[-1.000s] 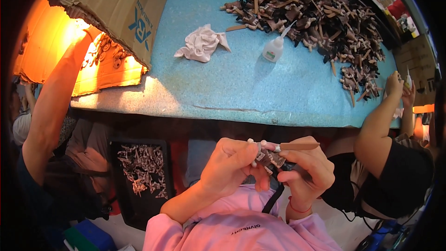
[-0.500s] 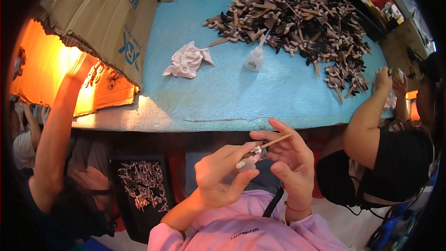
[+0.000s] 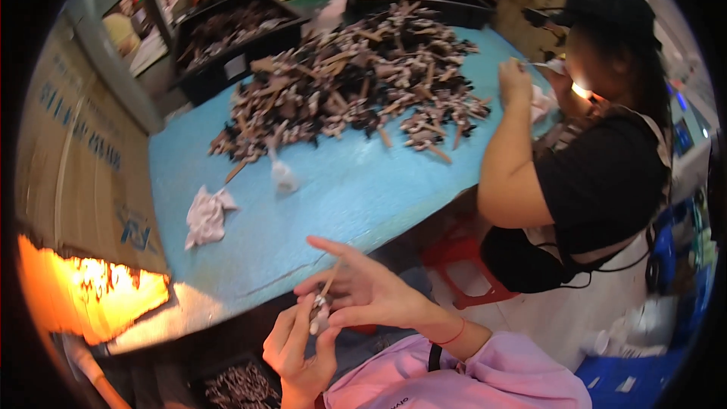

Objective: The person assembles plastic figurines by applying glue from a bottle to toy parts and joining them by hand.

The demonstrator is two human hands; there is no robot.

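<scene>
A small figurine (image 3: 319,313) in dark and pale colours, with a flat wooden stick (image 3: 330,279) rising from its top, is in front of me. My left hand (image 3: 297,348) pinches it between thumb and fingers. Beside it, my right hand (image 3: 371,291) has its fingers spread around the stick, the index stretched out and the thumb close to the figurine. On the blue tabletop (image 3: 341,197) lie a crumpled pale pink cloth (image 3: 208,217) and a small white squeeze bottle (image 3: 284,176) with a thin nozzle.
A big heap of similar figurines on sticks (image 3: 333,91) covers the table's far part. Black bins (image 3: 227,68) stand behind it. A cardboard box (image 3: 83,159), glowing orange inside, is at left. A co-worker (image 3: 598,159) sits at right by a red stool (image 3: 469,265). A tray of parts (image 3: 242,386) lies low left.
My view has swung to the right, so the table and heap appear further left and the co-worker shows more fully. Both hands stay together at the figurine, with the left still pinching it.
</scene>
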